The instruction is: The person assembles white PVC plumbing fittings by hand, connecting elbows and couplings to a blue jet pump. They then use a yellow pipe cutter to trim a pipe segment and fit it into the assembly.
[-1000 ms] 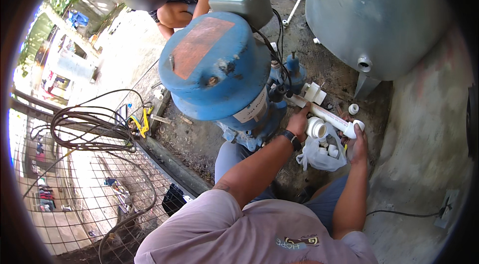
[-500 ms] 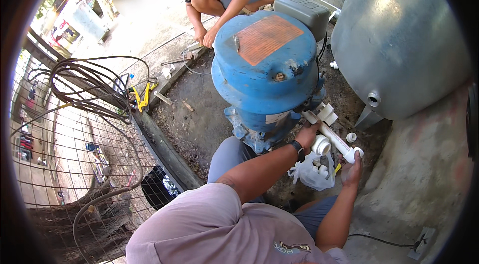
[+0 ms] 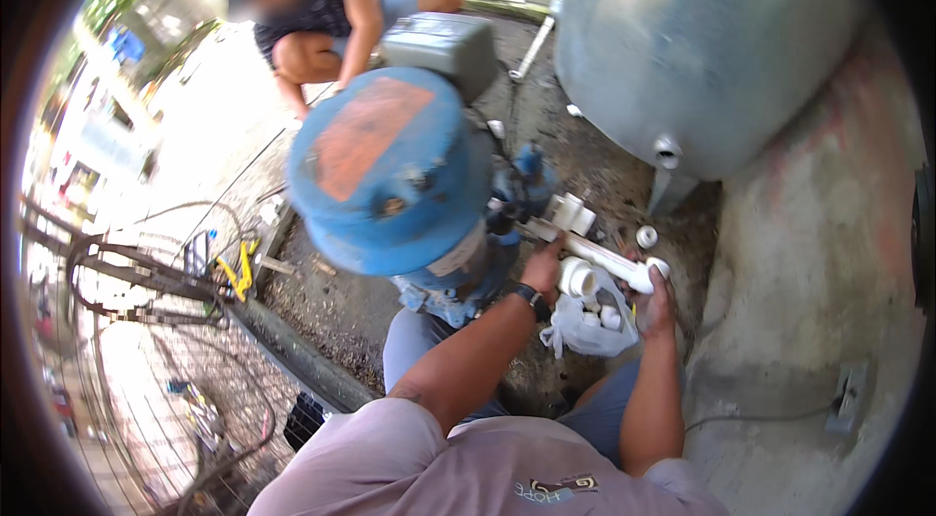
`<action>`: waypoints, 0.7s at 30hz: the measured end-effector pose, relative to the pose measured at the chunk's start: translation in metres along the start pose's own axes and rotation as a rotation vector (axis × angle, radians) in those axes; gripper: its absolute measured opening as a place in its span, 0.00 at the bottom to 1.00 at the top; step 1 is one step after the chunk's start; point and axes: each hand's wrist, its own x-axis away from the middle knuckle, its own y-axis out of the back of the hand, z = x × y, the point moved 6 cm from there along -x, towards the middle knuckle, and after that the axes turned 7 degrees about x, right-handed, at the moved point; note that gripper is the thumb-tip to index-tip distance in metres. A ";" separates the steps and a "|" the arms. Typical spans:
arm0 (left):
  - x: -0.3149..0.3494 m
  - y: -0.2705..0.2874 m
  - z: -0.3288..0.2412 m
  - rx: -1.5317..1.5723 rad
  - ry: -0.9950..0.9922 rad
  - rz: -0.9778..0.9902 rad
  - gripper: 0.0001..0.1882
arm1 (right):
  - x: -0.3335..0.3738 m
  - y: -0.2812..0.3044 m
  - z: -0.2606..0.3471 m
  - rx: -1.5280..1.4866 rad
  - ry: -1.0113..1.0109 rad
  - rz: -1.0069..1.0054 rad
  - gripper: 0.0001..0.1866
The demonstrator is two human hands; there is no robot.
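A white PVC pipe (image 3: 597,256) with an elbow fitting (image 3: 653,276) on its near right end lies across between my hands. My left hand (image 3: 542,270), with a dark watch at the wrist, is closed round the pipe near its far end. The fingers of my right hand (image 3: 661,305) are closed on the elbow. Just below the pipe, a wide white threaded fitting (image 3: 577,277) sits beside a clear plastic bag (image 3: 583,338) of small white fittings. A ribbed white piece (image 3: 571,216) stands behind the pipe, and a loose small fitting (image 3: 646,237) lies to its right.
A blue pump housing (image 3: 375,175) with a grey box (image 3: 439,53) stands left of my hands. Back right is a large metal tank (image 3: 702,38); a concrete wall (image 3: 790,272) runs along the right. Yellow cutters (image 3: 238,272) lie left by wire mesh. Another person (image 3: 331,28) squats behind the pump.
The view has swung to the right, so the pump, tank and other person appear further left. Both my hands keep their hold on the pipe and elbow.
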 end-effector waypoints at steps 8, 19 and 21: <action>0.022 -0.011 -0.016 0.000 -0.005 -0.036 0.20 | 0.002 0.001 0.001 0.059 -0.033 0.005 0.23; 0.019 -0.008 -0.020 -0.003 0.024 -0.004 0.20 | 0.004 -0.008 0.009 0.022 -0.008 -0.001 0.17; 0.016 -0.004 -0.019 -0.015 0.030 0.019 0.19 | 0.005 -0.008 0.011 0.043 -0.035 0.028 0.17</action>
